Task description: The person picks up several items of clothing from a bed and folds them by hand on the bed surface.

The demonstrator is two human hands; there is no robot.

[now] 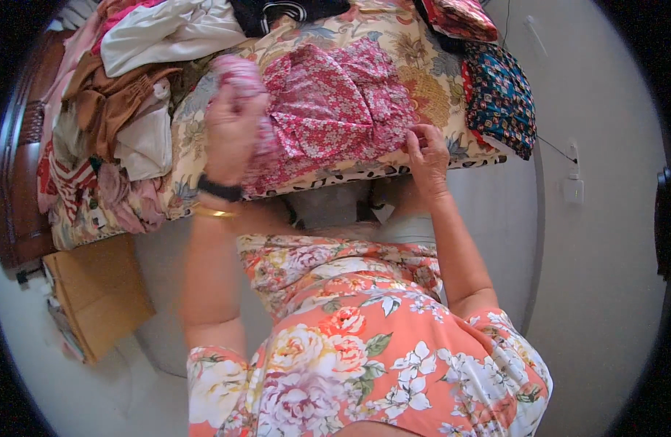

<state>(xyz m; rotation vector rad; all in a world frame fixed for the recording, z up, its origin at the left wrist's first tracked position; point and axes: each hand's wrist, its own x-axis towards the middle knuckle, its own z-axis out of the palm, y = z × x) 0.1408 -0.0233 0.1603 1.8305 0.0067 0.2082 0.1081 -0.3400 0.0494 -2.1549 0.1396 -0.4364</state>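
Observation:
A pink and red garment with small white flowers lies spread on the patterned bedspread in front of me. My left hand, smeared by motion, is closed round a bunched part of it and lifts that part above the left side. At the garment's right edge my right hand has its fingers bent, thumb and forefinger pinching the cloth near the bed's front edge. A dark band and a gold bangle circle my left wrist.
Heaped clothes in brown, white and pink lie at the left. Folded dark patterned cloth rests at the bed's right edge. A wooden headboard stands at far left, with a cardboard box below. The wall is at right.

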